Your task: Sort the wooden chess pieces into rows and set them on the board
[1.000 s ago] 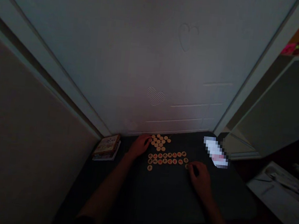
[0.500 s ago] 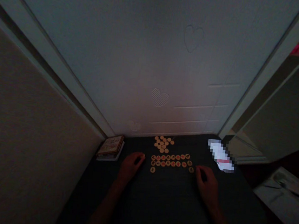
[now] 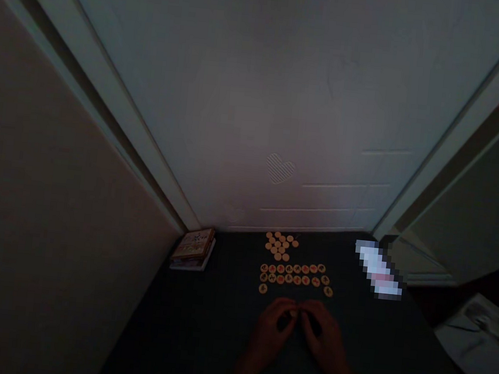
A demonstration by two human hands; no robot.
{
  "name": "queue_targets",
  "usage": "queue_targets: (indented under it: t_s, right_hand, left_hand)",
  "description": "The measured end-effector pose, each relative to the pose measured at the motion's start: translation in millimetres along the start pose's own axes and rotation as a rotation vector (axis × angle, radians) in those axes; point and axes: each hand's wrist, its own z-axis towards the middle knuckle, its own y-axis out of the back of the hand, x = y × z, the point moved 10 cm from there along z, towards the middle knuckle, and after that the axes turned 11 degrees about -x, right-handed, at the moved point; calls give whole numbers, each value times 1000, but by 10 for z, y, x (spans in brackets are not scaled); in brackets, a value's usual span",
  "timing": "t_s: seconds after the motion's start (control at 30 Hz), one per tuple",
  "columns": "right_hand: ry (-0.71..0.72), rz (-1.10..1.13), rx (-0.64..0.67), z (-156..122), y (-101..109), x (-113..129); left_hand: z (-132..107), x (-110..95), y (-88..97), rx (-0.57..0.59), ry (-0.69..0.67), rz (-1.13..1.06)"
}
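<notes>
Pinching a xiangqi piece [image 3: 294, 313] in our left hand [image 3: 275, 325], nearside of the faceup rows [image 3: 297, 269], we have our right hand [image 3: 321, 329] alongside, grip unreadable; one clumsy bump could drop it!

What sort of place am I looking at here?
Probably a dimly lit room in a home: a dark table stands by a pale panel bearing a heart design, with stacked books on the left and round marked pieces in rows.
</notes>
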Motion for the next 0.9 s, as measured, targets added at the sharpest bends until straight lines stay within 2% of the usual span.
queue_targets:
  t_s: [0.2, 0.47, 0.9]
  right_hand:
    - [-41, 14, 83, 25, -81, -31]
    - [-182, 55, 207, -67, -186, -273]
    - [-189, 78, 224, -8, -137, -177]
  left_hand:
    - [-24, 37, 40, -5, 5, -49]
    - [-29, 75, 80, -53, 45, -41]
    - [-7, 88, 116, -58, 47, -33]
